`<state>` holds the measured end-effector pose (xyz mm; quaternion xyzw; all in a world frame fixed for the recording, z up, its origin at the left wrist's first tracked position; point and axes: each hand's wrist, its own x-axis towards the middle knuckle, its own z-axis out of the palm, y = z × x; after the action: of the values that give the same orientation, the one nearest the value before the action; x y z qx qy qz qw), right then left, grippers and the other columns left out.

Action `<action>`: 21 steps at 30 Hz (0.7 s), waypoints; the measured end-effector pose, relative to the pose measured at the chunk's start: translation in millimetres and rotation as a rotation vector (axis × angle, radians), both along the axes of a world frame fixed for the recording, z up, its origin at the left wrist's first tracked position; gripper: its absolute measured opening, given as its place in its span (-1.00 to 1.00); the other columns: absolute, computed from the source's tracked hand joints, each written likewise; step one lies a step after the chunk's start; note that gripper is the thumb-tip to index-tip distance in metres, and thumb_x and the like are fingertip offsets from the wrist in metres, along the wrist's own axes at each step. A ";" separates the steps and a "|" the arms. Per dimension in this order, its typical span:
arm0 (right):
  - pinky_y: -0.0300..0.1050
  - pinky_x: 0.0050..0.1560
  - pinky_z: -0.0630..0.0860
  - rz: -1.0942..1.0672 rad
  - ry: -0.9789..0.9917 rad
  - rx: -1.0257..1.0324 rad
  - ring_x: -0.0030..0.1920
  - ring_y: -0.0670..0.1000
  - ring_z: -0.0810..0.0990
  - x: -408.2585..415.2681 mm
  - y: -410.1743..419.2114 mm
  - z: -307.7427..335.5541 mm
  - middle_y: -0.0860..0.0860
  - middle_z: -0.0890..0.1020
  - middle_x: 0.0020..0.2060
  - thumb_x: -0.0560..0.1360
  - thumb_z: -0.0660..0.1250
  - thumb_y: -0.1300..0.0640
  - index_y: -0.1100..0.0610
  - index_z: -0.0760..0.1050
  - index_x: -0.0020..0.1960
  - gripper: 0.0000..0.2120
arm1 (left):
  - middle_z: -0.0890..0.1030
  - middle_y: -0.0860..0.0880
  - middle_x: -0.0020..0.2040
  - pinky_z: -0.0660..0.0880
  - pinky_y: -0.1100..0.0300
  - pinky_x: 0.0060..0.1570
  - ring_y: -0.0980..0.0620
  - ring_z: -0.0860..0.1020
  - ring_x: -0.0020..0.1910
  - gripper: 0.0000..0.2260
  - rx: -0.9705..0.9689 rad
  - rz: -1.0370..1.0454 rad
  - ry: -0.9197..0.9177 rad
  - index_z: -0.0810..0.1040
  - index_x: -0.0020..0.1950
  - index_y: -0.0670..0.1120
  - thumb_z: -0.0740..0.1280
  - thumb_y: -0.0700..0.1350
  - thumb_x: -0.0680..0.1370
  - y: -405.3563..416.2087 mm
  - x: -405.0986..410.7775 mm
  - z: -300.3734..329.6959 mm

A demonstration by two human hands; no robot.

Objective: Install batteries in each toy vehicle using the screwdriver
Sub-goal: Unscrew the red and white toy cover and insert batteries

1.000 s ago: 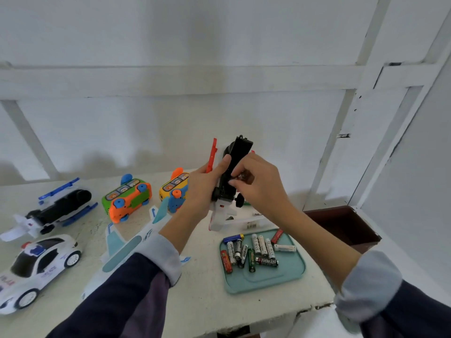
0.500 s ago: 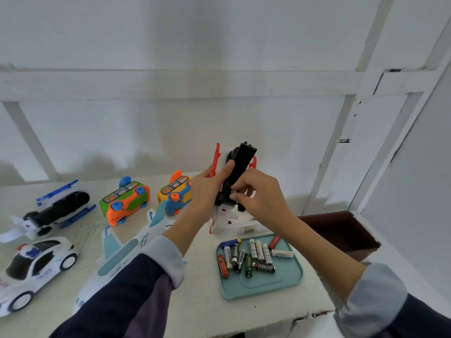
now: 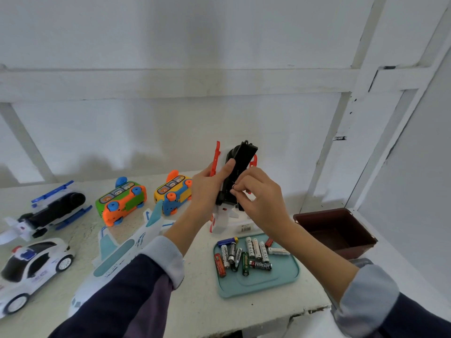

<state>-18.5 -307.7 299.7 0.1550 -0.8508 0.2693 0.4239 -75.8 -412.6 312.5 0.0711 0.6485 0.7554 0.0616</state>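
Black and white plastic with red skids: a toy helicopter (image 3: 234, 181) is held upright above the bench (image 3: 195, 311), nose up and underside turned toward the camera. The left hand (image 3: 207, 189) wraps around its left side, thumb pressed along the dark belly. The right hand (image 3: 258, 191) curls in from the other side, thumb and forefinger pinching something small and pale against the belly; it is too small to tell what it is.

Just below the hands, a teal tray (image 3: 275, 281) sits on the bench near its front edge, carrying a loose cluster of batteries (image 3: 244, 254) in mixed brands and colours. Behind the tray, partly hidden by the hands, lies a white box with a barcode label (image 3: 245, 228).

Left of the tray, a white and pale blue toy plane (image 3: 122, 252) lies diagonally, partly under the left sleeve. Behind it, two toy buses lie tipped on their sides: one yellow and blue (image 3: 173, 193), one green and orange (image 3: 122, 201). Farther left are a second helicopter (image 3: 51, 211), black with blue skids, and a white police car (image 3: 31, 267).

To the right, beyond the edge of the bench, stands a dark brown bin (image 3: 336, 230).
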 end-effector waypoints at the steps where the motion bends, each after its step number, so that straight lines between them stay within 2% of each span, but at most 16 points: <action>1: -0.19 -0.28 0.43 0.003 0.001 0.000 -0.32 0.07 0.49 -0.2 0.6 -0.3 0.12 0.54 -0.29 0.34 0.40 0.38 0.29 0.49 -0.32 -0.89 | 0.58 0.11 -0.50 0.46 0.37 -0.52 0.21 0.55 -0.52 -0.85 0.000 0.000 0.001 0.57 -0.18 -0.01 0.41 0.05 0.49 0.4 0.0 -1.2; 5: -0.15 -0.28 0.44 -0.002 -0.015 0.002 -0.32 0.06 0.49 -2.5 2.9 -2.7 0.12 0.54 -0.29 0.33 0.40 0.39 0.29 0.49 -0.31 -0.89 | 0.58 0.09 -0.47 0.47 0.36 -0.49 0.20 0.56 -0.51 -0.87 0.005 -0.005 -0.002 0.59 -0.19 0.00 0.42 0.02 0.49 -0.1 -0.3 -4.5; 9: -0.22 -0.26 0.44 -0.016 -0.046 -0.019 -0.32 0.00 0.47 -5.9 2.4 -6.0 0.10 0.53 -0.29 0.29 0.44 0.40 0.28 0.50 -0.28 -0.87 | 0.57 0.03 -0.42 0.52 0.28 -0.42 0.14 0.55 -0.48 -0.83 0.004 -0.011 -0.024 0.59 -0.25 -0.01 0.45 0.05 0.46 -0.5 -1.0 -8.2; 12: -0.29 -0.19 0.46 -0.016 -0.041 -0.004 -0.28 0.01 0.52 -5.7 0.7 -9.8 0.10 0.58 -0.29 0.31 0.41 0.39 0.28 0.57 -0.26 -0.94 | 0.53 0.08 -0.50 0.49 0.32 -0.46 0.18 0.51 -0.52 -0.79 0.002 -0.007 -0.014 0.55 -0.31 -0.02 0.44 0.03 0.46 -1.4 -1.4 -9.2; 16: -0.24 -0.15 0.46 -0.026 -0.067 -0.049 -0.25 0.04 0.53 -3.8 -1.4 -11.1 0.10 0.59 -0.26 0.30 0.41 0.37 0.28 0.59 -0.24 -0.95 | 0.58 0.11 -0.49 0.50 0.33 -0.43 0.19 0.55 -0.49 -0.85 -0.018 -0.038 0.023 0.56 -0.24 0.01 0.43 0.02 0.47 -3.6 -1.7 -9.2; 19: -0.38 -0.06 0.34 -0.146 -0.180 -0.161 -0.06 -0.05 0.37 -2.7 -3.5 -7.1 -0.02 0.44 -0.09 0.27 0.51 0.24 0.22 0.50 -0.08 -0.72 | 0.63 0.09 -0.41 0.50 0.33 -0.44 0.18 0.59 -0.45 -0.88 -0.027 -0.036 0.015 0.59 -0.19 0.01 0.43 0.04 0.47 -6.1 -3.1 -11.4; 21: -0.31 -0.05 0.30 -0.269 -0.266 -0.218 0.00 -0.05 0.30 -2.8 -2.3 -3.7 -0.04 0.32 -0.02 0.23 0.56 0.11 0.21 0.39 0.05 -0.48 | 0.66 0.08 -0.36 0.52 0.29 -0.41 0.16 0.62 -0.41 -0.86 -0.030 -0.030 0.001 0.60 -0.18 0.01 0.43 0.06 0.47 -8.3 -4.6 -12.1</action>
<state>-21.3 -310.0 296.1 -0.0436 -0.8781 0.3187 0.3543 -80.4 -420.8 300.4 0.0800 0.6587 0.7445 0.0737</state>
